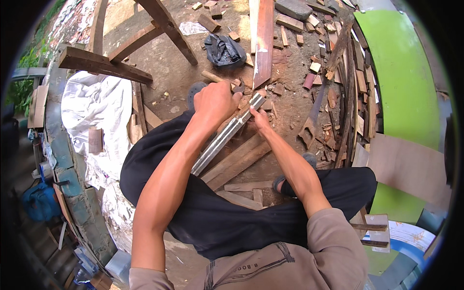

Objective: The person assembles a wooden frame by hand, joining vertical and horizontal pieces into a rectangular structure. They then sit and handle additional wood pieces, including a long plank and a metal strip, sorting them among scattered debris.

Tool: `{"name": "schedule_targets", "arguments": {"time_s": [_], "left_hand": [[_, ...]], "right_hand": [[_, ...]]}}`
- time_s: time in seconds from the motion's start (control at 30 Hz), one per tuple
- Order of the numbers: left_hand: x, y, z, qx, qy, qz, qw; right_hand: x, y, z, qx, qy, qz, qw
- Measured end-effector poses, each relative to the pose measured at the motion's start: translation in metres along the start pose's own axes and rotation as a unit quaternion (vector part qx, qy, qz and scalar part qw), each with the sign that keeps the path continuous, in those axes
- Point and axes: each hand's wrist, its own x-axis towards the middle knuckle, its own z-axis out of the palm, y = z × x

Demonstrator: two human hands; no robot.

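A long grooved strip (223, 143), grey and white along its length, slants up from my left thigh. My right hand (261, 121) grips it near its upper end, thumb on top. My left hand (216, 102) is closed in a fist just left of that end, back of the hand up. Whatever the left fingers hold is hidden. A short wooden piece (210, 76) shows just beyond the left knuckles; I cannot tell whether it touches the hand. Below the strip lie wooden beams (237, 162) on the ground between my legs.
A handsaw (307, 134) lies right of my right hand among wood scraps. Ahead are a reddish board (263, 43) and a black plastic bag (224, 50). A wooden frame (106, 65) stands front left, above white cloth (92, 108). Green panels (398, 63) border the right.
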Motion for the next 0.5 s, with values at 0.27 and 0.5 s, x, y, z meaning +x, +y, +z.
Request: {"name": "schedule_targets", "arguments": {"time_s": [0.27, 0.5], "left_hand": [[0.01, 0.004, -0.001, -0.002, 0.017, 0.024, 1.0], [0.02, 0.002, 0.006, -0.002, 0.011, 0.041, 0.999]], "right_hand": [[-0.035, -0.097, -0.048, 0.075, 0.037, -0.195, 0.977], [-0.127, -0.253, -0.09, -0.06, 0.124, -0.288, 0.948]]}}
